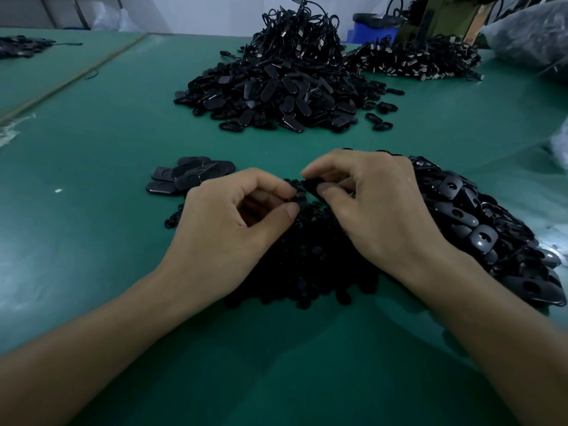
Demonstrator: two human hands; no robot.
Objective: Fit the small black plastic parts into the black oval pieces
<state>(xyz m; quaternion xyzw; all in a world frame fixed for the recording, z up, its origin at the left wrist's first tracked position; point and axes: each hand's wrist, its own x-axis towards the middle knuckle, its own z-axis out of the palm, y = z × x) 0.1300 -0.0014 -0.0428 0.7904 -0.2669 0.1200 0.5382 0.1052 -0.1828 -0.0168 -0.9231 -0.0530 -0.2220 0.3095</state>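
Above the heap of small black plastic parts [302, 265], left hand [227, 222] pinches one small part [295, 192]; right hand [368, 204] grips a black oval piece [316, 186], long axis indiscernible, both meeting over the green table [92, 241].

head-worn view, angled forward and down, close over green table [92, 241]

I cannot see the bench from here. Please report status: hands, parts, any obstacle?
Left hand and right hand both pinching black parts together, exact fit hidden by fingers. Small parts heap beneath hands. Nothing in the way.
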